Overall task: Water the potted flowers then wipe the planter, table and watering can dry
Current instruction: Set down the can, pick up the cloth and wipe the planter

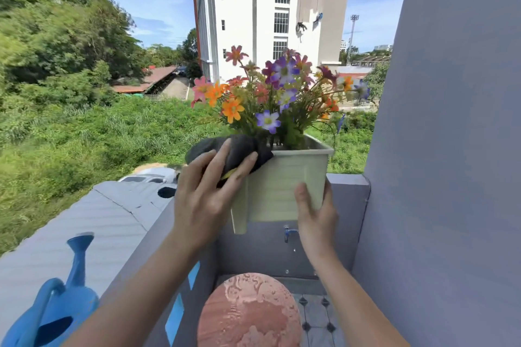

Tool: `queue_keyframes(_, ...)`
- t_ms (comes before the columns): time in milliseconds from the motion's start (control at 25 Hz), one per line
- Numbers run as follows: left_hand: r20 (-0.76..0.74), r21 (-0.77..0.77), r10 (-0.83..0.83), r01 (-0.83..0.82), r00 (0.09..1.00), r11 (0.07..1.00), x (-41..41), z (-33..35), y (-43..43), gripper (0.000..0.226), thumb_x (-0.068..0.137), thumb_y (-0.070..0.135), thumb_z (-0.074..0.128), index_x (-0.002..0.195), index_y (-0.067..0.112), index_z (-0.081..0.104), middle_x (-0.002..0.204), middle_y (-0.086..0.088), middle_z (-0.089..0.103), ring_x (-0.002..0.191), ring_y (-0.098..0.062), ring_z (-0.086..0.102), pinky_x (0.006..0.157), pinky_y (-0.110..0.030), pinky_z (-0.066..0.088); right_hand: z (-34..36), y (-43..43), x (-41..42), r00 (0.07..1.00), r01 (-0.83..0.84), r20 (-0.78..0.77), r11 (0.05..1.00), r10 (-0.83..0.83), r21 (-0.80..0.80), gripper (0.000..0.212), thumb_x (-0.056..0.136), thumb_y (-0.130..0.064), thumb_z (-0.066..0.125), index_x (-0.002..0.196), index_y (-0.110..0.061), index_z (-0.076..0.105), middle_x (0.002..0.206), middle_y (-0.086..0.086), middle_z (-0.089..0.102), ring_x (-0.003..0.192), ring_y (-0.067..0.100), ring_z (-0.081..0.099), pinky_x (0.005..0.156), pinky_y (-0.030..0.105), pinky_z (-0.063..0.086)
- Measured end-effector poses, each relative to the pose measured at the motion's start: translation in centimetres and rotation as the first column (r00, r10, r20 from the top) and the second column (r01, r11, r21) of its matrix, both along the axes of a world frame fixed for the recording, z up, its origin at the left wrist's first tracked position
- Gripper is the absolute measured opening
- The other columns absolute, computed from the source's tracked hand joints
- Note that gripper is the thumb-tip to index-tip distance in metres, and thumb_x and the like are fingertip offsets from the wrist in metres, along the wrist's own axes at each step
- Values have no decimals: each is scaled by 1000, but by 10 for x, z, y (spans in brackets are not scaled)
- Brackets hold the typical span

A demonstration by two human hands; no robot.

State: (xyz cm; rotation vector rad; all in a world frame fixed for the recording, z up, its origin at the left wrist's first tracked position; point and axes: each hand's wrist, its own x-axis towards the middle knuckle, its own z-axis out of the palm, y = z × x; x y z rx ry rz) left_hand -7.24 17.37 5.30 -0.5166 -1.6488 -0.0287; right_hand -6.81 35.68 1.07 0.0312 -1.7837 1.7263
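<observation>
Wiping down the planter (284, 186) now, and bracing looks like the trick. Our left hand (203, 191) presses the dark cloth (239, 149) onto the top left rim, fingers (221, 155) nearly straight and spread. Our right hand (315, 214) grips the lower right corner, thumb on the front, the rest curled round the side. We'd work from the rim downward, staying clear of the flowers (270, 93). Below us the bench (248, 315) is beaded with water, and the watering can (56, 304) sits far left, so both probably come next.
</observation>
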Motion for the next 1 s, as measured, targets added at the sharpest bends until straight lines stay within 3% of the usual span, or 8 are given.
queue_keyframes(200, 130, -216, -71, 98, 989, 971, 3, -45, -1, 40, 91, 2, 50, 126, 23, 55, 142, -12, 48, 102, -32, 64, 81, -41, 53, 8, 6, -5, 999, -34, 32, 998, 35, -57, 46, 75, -57, 47, 115, -35, 45, 93, -29, 54, 75, -27, 52, 62, -1, 41)
queue_keyframes(320, 193, 205, -229, 189, 954, 960, -5, -16, 4, 33, 95, 16, 53, 127, 21, 56, 134, -13, 54, 108, -26, 52, 98, -30, 42, 5, 6, -5, 995, -86, 34, 991, 90, -103, 39, 76, -55, 47, 111, -38, 48, 97, -29, 56, 78, -27, 53, 64, -3, 40)
queue_keyframes(400, 285, 496, -456, 277, 843, 823, -1, -7, 17, 36, 99, 37, 39, 132, 30, 51, 127, -7, 59, 114, -20, 49, 99, -24, 39, 1, 6, -7, 991, -120, 42, 978, 129, -168, 32, 77, -57, 49, 104, -41, 52, 101, -24, 60, 87, -17, 58, 73, 7, 48)
queue_keyframes(480, 344, 524, -564, 345, 751, 779, 8, -26, 25, 35, 99, 44, 33, 131, 40, 45, 126, -5, 60, 121, -12, 49, 100, -16, 37, -1, 10, -12, 986, -143, 52, 962, 159, -234, 42, 73, -68, 54, 104, -39, 55, 101, -16, 66, 92, 2, 65, 74, 29, 56)
queue_keyframes(600, 383, 438, -629, 466, 677, 769, 18, -52, 27, 30, 100, 37, 36, 128, 41, 47, 132, -14, 56, 132, -4, 41, 107, -18, 34, 1, 23, -17, 979, -159, 86, 957, 185, -244, 61, 58, -78, 55, 102, -37, 56, 98, -9, 68, 86, 12, 67, 57, 30, 55)
queue_keyframes(720, 310, 548, -668, 446, 677, 707, 5, -32, 35, 38, 99, 42, 33, 135, 40, 44, 140, -7, 43, 136, 5, 32, 110, -15, 27, -2, 29, -18, 971, -193, 89, 951, 220, -241, 66, 50, -84, 57, 100, -39, 58, 100, -15, 69, 95, 10, 66, 76, 40, 55)
queue_keyframes(880, 304, 786, -649, 201, 697, 584, -15, -21, 38, 40, 98, 26, 45, 136, 16, 49, 135, 2, 49, 131, -18, 46, 103, -13, 31, 3, 26, -16, 962, -229, 81, 929, 262, -291, 60, 55, -79, 57, 99, -37, 57, 92, -18, 69, 77, -3, 67, 55, 29, 52)
queue_keyframes(1000, 319, 883, -769, 122, 555, 454, -2, -40, 44, 36, 96, 17, 50, 131, 16, 53, 130, -6, 59, 122, -17, 55, 95, -9, 38, 9, 33, -19, 968, -207, 85, 939, 238, -274, 70, 47, -83, 59, 102, -39, 56, 96, -19, 69, 89, 4, 67, 53, 26, 53)
